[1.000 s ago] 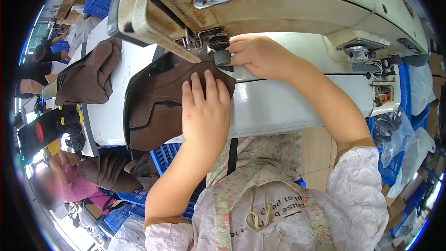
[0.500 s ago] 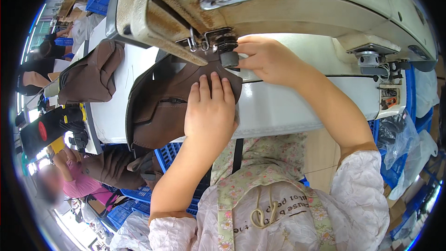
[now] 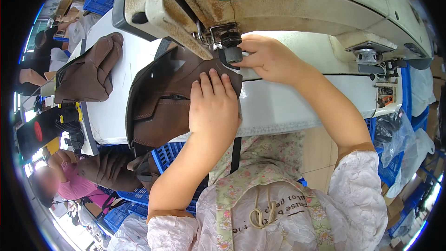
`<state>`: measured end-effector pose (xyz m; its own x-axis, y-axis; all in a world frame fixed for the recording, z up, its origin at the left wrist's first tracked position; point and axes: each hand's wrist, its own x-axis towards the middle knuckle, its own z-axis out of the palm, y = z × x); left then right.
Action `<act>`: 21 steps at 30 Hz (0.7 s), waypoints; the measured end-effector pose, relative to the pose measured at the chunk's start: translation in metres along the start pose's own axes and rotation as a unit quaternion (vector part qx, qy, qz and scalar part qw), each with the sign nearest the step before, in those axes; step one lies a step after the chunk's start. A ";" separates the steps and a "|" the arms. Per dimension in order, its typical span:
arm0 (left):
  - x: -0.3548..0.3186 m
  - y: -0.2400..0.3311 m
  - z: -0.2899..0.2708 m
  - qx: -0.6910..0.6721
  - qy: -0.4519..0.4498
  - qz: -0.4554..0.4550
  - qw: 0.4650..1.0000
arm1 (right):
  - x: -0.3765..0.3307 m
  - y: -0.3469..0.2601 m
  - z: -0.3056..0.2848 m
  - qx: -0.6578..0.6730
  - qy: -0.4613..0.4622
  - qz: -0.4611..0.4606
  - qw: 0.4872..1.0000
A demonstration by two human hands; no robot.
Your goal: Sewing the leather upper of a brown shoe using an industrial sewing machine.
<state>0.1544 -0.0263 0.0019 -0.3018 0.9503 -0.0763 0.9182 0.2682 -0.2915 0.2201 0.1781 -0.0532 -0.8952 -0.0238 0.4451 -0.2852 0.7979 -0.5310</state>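
A brown leather shoe upper [image 3: 160, 104] lies on the white machine bed [image 3: 283, 104], its far edge under the presser foot [image 3: 231, 53] of a cream sewing machine [image 3: 278, 0]. My left hand [image 3: 213, 107] presses flat on the leather, fingers together and pointing toward the needle. To the right of the foot, my right hand [image 3: 267, 58] pinches the leather's edge against the bed. The needle itself is hidden by the machine head.
A pile of brown leather pieces [image 3: 88, 72] sits on the table's left part. More brown pieces [image 3: 111, 169] lie in blue crates [image 3: 125, 202] below. A person in pink [image 3: 60, 183] sits at the lower left. Clear plastic bags [image 3: 404, 144] hang at the right.
The view has drawn closer to the machine. My left hand has slid a little forward on the leather toward the presser foot; my right hand stays by the foot.
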 end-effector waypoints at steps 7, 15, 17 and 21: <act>0.002 0.000 -0.001 -0.004 -0.004 -0.001 1.000 | 0.000 -0.001 -0.001 -0.010 0.004 -0.004 1.000; 0.006 -0.006 -0.010 -0.047 -0.010 0.012 0.999 | -0.002 -0.001 0.000 -0.031 0.020 -0.016 0.999; 0.007 -0.007 -0.011 -0.051 -0.015 0.016 0.998 | -0.001 -0.001 -0.002 -0.022 0.011 -0.008 1.000; 0.010 -0.008 -0.013 -0.045 -0.036 0.030 0.998 | 0.000 -0.002 -0.005 -0.009 -0.007 0.007 1.000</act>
<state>0.1477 -0.0171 0.0154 -0.2603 0.9520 -0.1610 0.9535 0.2272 -0.1978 0.2226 0.1797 -0.0490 -0.9036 -0.0206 0.4280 -0.2664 0.8094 -0.5234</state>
